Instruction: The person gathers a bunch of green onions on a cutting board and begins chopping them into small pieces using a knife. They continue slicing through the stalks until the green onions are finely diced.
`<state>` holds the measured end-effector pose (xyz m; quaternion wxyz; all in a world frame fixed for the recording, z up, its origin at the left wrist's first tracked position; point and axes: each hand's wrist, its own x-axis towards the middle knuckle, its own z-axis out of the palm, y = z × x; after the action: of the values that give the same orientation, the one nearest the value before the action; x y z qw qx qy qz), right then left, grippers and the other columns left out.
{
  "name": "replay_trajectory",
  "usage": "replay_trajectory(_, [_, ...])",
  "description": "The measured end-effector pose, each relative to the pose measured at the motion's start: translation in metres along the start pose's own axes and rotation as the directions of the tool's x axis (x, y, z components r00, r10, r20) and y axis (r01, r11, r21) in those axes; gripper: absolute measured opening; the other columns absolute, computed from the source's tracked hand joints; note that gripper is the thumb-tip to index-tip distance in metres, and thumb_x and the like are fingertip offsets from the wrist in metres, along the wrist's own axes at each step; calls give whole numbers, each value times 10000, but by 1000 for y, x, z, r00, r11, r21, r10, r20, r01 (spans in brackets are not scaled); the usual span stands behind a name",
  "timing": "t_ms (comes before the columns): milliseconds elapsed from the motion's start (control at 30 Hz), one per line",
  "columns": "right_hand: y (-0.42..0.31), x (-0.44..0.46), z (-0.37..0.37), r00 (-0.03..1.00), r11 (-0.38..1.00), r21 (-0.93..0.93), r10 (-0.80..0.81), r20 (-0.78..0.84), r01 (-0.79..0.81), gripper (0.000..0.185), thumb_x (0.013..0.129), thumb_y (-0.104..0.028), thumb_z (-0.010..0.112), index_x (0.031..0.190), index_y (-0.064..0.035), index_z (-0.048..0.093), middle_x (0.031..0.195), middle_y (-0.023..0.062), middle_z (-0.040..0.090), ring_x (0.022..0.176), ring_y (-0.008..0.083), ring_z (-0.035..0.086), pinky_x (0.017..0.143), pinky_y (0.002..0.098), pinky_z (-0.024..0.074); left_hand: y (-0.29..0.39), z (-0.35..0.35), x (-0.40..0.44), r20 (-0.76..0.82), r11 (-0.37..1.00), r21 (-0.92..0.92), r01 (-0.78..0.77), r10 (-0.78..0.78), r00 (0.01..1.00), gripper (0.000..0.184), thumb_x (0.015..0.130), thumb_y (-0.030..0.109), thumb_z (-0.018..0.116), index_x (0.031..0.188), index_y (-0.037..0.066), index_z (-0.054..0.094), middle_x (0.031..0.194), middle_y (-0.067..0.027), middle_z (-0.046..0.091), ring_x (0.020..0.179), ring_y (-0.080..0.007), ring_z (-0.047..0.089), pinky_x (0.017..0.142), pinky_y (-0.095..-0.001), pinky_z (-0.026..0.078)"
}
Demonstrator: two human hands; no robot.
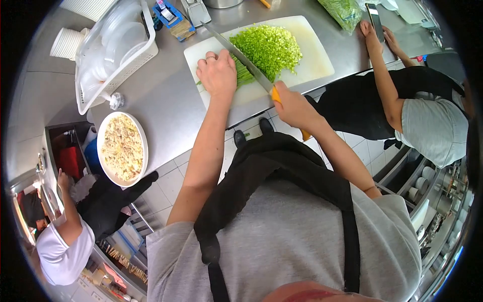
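My right hand (296,106) is wrapped round the yellow handle of a long kitchen knife (241,59). The blade slants up and left across a white cutting board (316,63), between a bunch of thin green stalks (243,74) and a heap of finely chopped green pieces (269,48). With curled fingers, my left hand (218,74) presses the stalks onto the board, left of the blade. Part of the bunch is hidden under that hand.
An oval dish of chopped food (122,149) sits at the counter's left edge. Behind it is a white basket of plastic containers (118,73). A bag of greens (342,14) lies at the back right. One person at right holds a phone (375,21); another stands lower left.
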<state>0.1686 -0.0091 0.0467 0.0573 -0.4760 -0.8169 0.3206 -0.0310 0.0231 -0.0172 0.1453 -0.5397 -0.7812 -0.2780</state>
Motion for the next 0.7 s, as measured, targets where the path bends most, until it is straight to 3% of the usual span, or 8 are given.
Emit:
replay_trajectory(367, [-32,-45,-39,992,984,-155,96,85,-82,248,858,-108,533,1024,-18,372,719,267,599,713,478,583,651,559,446,6,-6,-4,54,998,-22,51,-50,997,83,760,198,637,830,152,634,881,-88,585,817,-293,533,708,-421,422])
replay_trajectory(433, [-33,-49,-37,994,977,-199,86,69,-71,196,849,-77,476,1006,0,388,656,280,588,655,482,587,632,585,446,7,-9,-4,63,999,24,34,-35,997,94,798,213,617,882,173,629,897,-68,571,811,-283,529,709,-421,439])
replay_trajectory(700, [-12,-26,-7,991,989,-121,101,90,-89,243,830,-66,477,1051,-18,389,726,305,593,721,489,591,665,595,439,6,-5,-7,48,999,-3,40,-40,998,111,756,201,641,856,156,627,902,-83,579,829,-297,530,695,-423,432])
